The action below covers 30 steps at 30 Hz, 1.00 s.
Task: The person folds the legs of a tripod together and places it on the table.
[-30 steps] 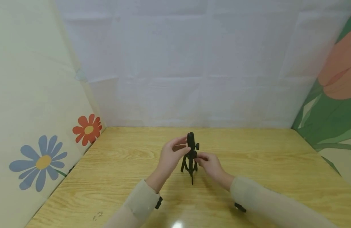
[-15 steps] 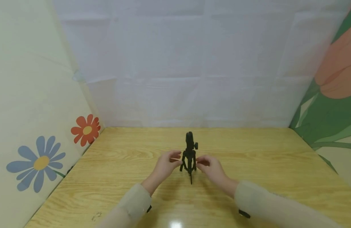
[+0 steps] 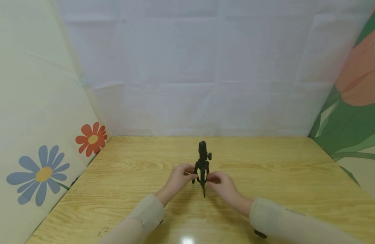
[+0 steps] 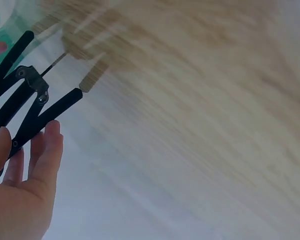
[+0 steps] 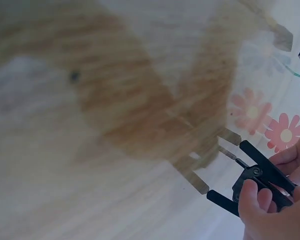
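Observation:
A small black tripod [image 3: 202,159] stands upright on the table, its legs slightly spread and a knob [image 3: 210,156] sticking out on the right of its head. Low on its left side, my left hand [image 3: 179,178] pinches a leg between thumb and fingers. The left wrist view has that hand [image 4: 27,200] around the upper part of a leg [image 4: 55,107], close to the metal-coloured hinge [image 4: 35,80]. Opposite, my right hand [image 3: 225,189] holds the right leg with curled fingertips. In the right wrist view its fingers [image 5: 249,192] overlap the tripod's middle brace.
The glossy wood-grain table [image 3: 129,159] reflects light and the tripod's feet. Behind it hangs a creased white sheet [image 3: 187,67]. Flower-printed panels stand at the left [image 3: 38,101] and right [image 3: 352,128].
My left hand has left the tripod's head and come down to its left leg. My right hand has slid slightly lower along the right leg. The tripod stays in place.

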Each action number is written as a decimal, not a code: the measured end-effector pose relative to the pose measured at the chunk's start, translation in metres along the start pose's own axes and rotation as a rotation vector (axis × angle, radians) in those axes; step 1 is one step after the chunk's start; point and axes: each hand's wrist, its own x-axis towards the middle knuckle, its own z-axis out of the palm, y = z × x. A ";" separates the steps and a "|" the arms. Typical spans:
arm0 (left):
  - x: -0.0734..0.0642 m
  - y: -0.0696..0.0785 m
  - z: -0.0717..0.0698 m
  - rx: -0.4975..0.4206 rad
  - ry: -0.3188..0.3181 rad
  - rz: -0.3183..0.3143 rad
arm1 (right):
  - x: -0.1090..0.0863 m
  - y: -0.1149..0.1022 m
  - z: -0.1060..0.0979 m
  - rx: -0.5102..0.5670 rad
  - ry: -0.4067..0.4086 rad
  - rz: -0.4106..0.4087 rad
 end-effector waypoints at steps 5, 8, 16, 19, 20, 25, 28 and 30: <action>0.002 -0.002 0.003 0.043 0.015 0.023 | 0.001 0.001 0.002 -0.010 0.000 0.009; 0.002 -0.002 0.004 0.083 0.019 0.044 | 0.000 0.001 0.002 -0.036 -0.001 0.011; -0.004 0.006 0.007 0.125 0.007 0.049 | 0.000 0.006 -0.001 -0.072 0.060 0.010; -0.004 0.007 0.010 0.120 -0.002 0.053 | 0.001 0.007 -0.004 -0.096 0.090 -0.001; -0.004 0.008 0.010 0.118 -0.005 0.053 | 0.001 0.007 -0.005 -0.105 0.096 0.000; -0.003 0.009 0.015 0.118 -0.015 0.060 | 0.003 0.007 -0.010 -0.142 0.100 0.001; -0.002 0.009 0.017 0.138 -0.033 0.080 | 0.006 0.008 -0.013 -0.174 0.104 -0.011; -0.002 0.010 0.019 0.150 -0.044 0.082 | 0.007 0.009 -0.014 -0.191 0.107 -0.017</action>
